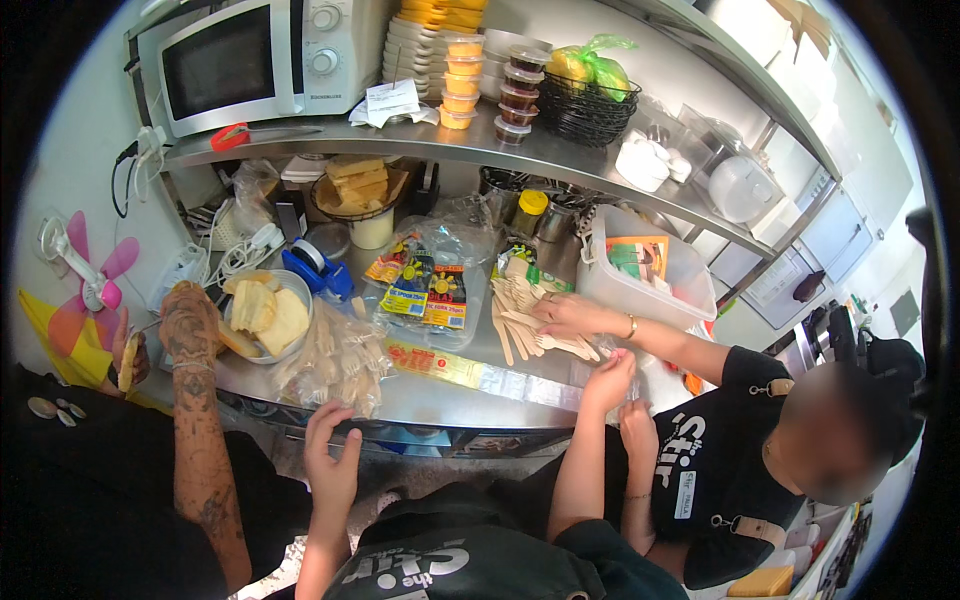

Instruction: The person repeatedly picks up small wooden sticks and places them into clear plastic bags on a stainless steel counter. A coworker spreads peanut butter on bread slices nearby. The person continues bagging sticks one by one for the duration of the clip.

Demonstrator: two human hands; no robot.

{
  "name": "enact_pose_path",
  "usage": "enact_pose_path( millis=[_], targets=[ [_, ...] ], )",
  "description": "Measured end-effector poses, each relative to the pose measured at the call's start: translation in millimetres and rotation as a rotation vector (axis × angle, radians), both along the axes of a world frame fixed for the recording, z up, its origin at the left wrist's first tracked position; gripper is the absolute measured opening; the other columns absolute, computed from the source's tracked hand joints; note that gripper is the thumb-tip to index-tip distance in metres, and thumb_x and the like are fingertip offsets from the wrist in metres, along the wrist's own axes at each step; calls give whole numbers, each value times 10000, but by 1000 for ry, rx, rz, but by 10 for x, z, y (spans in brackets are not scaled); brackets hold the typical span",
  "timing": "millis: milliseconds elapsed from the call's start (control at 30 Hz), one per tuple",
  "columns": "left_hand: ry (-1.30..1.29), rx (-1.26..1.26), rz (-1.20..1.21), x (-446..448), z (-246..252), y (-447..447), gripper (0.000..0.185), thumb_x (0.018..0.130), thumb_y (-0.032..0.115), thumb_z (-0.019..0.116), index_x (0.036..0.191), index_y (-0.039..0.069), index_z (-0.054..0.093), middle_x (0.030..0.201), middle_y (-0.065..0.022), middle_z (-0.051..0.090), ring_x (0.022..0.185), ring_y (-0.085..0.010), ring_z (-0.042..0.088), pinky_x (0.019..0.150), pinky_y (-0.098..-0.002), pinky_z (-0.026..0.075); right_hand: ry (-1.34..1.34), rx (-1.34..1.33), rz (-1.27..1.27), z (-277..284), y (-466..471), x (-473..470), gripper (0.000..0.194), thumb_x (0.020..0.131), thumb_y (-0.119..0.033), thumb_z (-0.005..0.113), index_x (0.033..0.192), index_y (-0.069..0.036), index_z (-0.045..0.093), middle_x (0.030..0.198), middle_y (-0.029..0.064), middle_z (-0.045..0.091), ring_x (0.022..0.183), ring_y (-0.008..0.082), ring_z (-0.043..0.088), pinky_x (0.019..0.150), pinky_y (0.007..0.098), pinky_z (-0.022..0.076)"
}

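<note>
My left hand point(332, 461) is raised at the counter's front edge, fingers apart and holding nothing. Just beyond it lies a clear plastic bag of wooden cutlery point(337, 356), forks among it. The fingertips of my right hand point(611, 379) are pinched on a piece of clear plastic film point(604, 343), partly hidden by the fingers. Beside that hand is a loose pile of wooden forks and knives point(517, 311). A co-worker's hand point(577, 315) from the right rests on this pile; their other hand point(637, 431) is close to my right wrist.
Another person's tattooed hand point(191, 319) works at left beside a bowl of bread point(270, 315). Behind are a blue tape dispenser point(319, 270), packs of plastic cutlery point(424, 289) and a clear plastic bin point(645, 262). A steel shelf point(450, 142) overhangs the counter, bearing a microwave point(247, 60) and stacked sauce cups point(460, 82).
</note>
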State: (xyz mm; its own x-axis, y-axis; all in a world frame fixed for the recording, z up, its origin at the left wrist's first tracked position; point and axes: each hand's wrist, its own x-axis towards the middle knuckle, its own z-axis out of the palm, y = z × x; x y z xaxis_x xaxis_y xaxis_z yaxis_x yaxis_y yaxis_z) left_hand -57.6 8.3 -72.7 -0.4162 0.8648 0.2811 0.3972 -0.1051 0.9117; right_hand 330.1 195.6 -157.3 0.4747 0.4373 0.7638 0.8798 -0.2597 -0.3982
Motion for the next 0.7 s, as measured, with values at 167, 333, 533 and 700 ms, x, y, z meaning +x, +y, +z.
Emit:
enact_pose_path(
  millis=[167, 333, 533, 700],
  targets=[
    [-23, 32, -151, 76, 67, 131, 302, 812, 49, 674, 1111, 26, 634, 1262, -131, 563, 1203, -264, 511, 1040, -370, 363, 641, 297, 515, 733, -433, -537, 100, 940, -104, 569, 982, -14, 578, 913, 64, 639, 748, 176, 585, 653, 270, 454],
    [-49, 155, -419, 289, 358, 337, 405, 816, 114, 722, 1193, 21, 604, 1311, -142, 543, 1247, -238, 489, 1052, -366, 361, 1011, 209, 1018, 1338, -937, -1232, 133, 940, -160, 608, 900, -41, 565, 664, 9, 563, 523, 47, 480, 468, 179, 304],
    [-264, -160, -668, 482, 433, 367, 317, 947, 163, 611, 1216, -4, 588, 1075, -94, 679, 962, -158, 641, 893, -297, 481, 1423, -174, 1341, 1515, -1191, -1839, 160, 930, -158, 616, 1002, -20, 577, 873, 100, 667, 725, 137, 632, 570, 204, 427],
    [-626, -101, -765, 398, 307, 200, 269, 978, 98, 539, 1194, -57, 580, 1064, -113, 679, 929, -157, 657, 846, -289, 510, 1228, -406, 1656, 1517, -1139, -1904, 451, 947, -207, 584, 1314, 46, 512, 1331, 195, 545, 1239, 254, 505, 1044, 391, 360]
  ],
)
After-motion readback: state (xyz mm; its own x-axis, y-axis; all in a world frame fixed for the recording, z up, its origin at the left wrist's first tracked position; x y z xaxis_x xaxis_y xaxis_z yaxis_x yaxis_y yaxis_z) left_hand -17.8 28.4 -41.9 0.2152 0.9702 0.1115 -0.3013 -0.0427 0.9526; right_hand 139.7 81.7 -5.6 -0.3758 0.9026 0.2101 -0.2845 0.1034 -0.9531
